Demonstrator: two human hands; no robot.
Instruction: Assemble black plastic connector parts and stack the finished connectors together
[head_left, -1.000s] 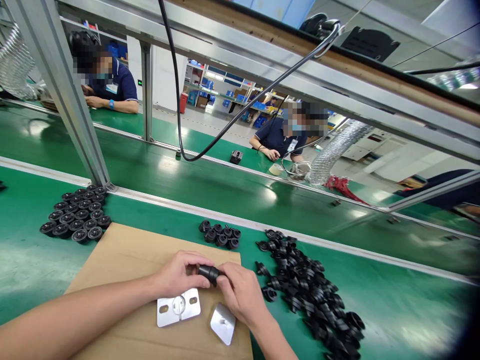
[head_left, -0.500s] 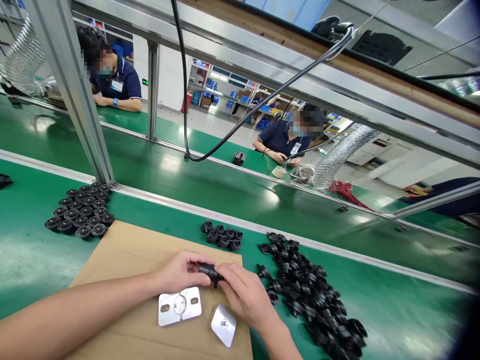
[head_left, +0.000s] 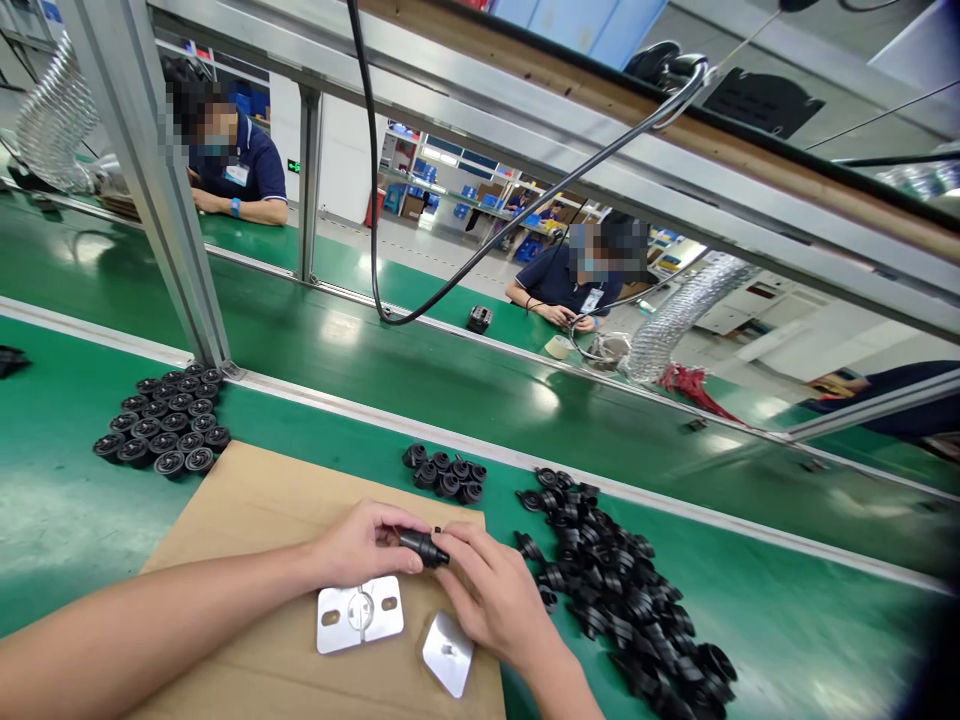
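Note:
My left hand (head_left: 364,545) and my right hand (head_left: 491,590) meet over a sheet of brown cardboard (head_left: 247,520), both gripping one small black plastic part (head_left: 424,547) between their fingertips. Just below the hands lie a rectangular metal plate (head_left: 358,612) with two holes and a smaller angled metal piece (head_left: 447,652). A loose heap of black plastic parts (head_left: 622,590) spreads to the right of my right hand. A small cluster of black parts (head_left: 444,475) sits beyond the cardboard's far edge.
Neat rows of black round parts (head_left: 163,435) stand at the left by an aluminium frame post (head_left: 150,180). A black cable (head_left: 375,250) hangs over the green belt (head_left: 450,390). Two other people in dark blue shirts (head_left: 240,165) (head_left: 562,280) work across the line.
My fingers have shifted slightly on the black part, turning it between both hands. The view has drifted a little; nothing else has moved.

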